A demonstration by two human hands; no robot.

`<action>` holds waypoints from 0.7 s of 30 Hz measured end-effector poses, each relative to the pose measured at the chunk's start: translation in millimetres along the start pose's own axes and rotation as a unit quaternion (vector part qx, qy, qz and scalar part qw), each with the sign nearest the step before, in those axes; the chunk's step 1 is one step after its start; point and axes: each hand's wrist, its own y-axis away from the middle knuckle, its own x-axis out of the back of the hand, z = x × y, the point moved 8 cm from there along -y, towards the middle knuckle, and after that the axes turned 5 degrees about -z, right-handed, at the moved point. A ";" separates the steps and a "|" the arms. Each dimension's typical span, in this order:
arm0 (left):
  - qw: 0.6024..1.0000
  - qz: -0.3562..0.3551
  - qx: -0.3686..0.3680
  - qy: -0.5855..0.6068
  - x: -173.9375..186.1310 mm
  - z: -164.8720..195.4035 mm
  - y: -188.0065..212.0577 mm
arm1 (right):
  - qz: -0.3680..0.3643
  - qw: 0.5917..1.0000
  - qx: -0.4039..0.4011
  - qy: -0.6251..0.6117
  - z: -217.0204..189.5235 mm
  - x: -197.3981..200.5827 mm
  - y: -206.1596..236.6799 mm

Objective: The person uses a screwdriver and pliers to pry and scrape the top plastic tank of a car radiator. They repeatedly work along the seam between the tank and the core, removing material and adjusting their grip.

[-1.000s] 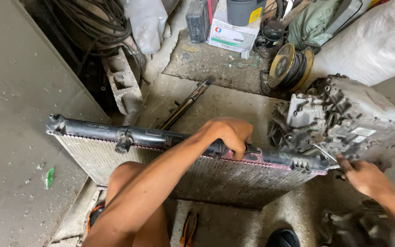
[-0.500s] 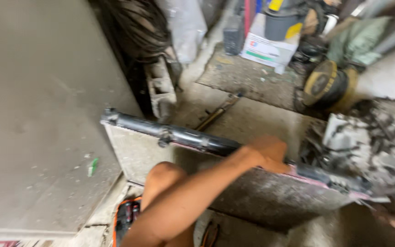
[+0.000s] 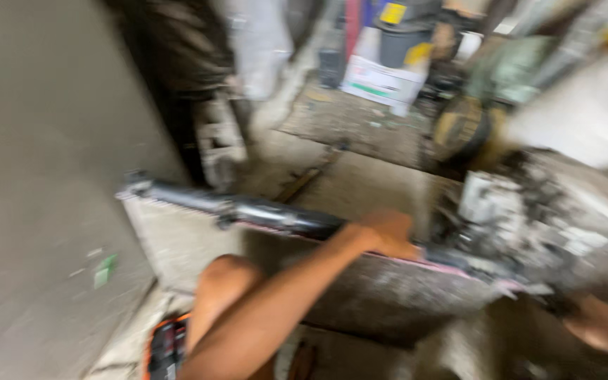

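Left hand [image 3: 388, 233]: closed over the top edge of the radiator, fingers wrapped on the black tank; the grip is pressed together around that bar.
Left arm: bare, reaching up from the lower middle of the view to the hand, crossing in front of the radiator face.
Radiator [image 3: 198, 246]: stands on edge on the floor, its long top running from far left of the grip down past it to the right; the finned face drops below the grip.
Tank [image 3: 262, 210]: dark rounded bar along the radiator's top, directly under and left of the grip, with a small fitting partway along.
Right hand [image 3: 603, 325]: low at the right edge, well right of the left grip and below the radiator's far end; too blurred to tell whether its grip is spread or pinching anything.
Engine part [image 3: 522, 211]: grey, grimy metal block just right of the left grip, behind the radiator's right end.
Knee [image 3: 225, 278]: bare, below and left of the grip, against the radiator's near side.
Box [image 3: 381, 81]: white carton, well above the grip, among blurred clutter.
Floor [image 3: 43, 211]: grey concrete, wide to the left of the grip, with a small green scrap [image 3: 105, 269] on it.
Sharpness: the whole view is smeared by motion; small details cannot be told.
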 end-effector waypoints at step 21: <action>0.993 -0.065 0.073 -0.073 -9.8 33.4 -11.7 | 0.289 0.877 0.328 -0.198 -120.0 120.2 222.7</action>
